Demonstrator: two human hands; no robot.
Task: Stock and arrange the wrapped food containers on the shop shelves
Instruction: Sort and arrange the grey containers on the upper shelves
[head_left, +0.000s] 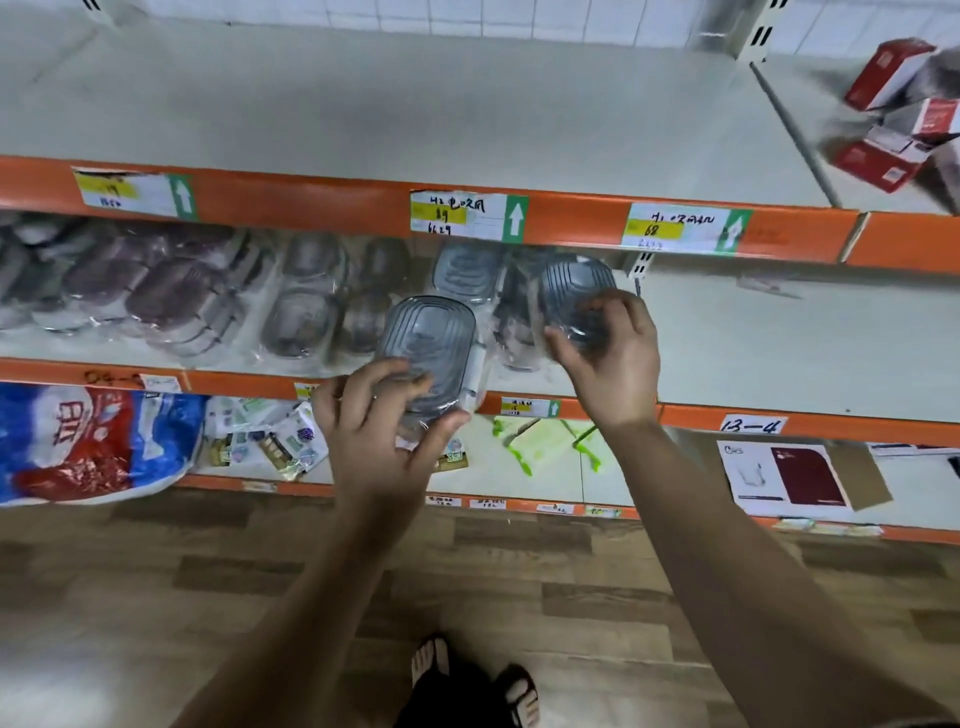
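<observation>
The shelves (363, 119) are off-white with orange front edges (311, 200). Labels (467, 215) are white with a yellow band and a green panel bearing a white arrow. The left container (426, 338) and right container (571, 291) have grey lids patterned with concentric ridges, under clear wrap. Further left, the purple containers (171, 296) have dull purple-brown lids. The bag (88, 441) is blue, white and red. The boxes (888, 73) are red and white. The card (800, 475) is white with a maroon square. The floor (156, 597) shows brown wood planks; the wall (467, 15), white tiles.
</observation>
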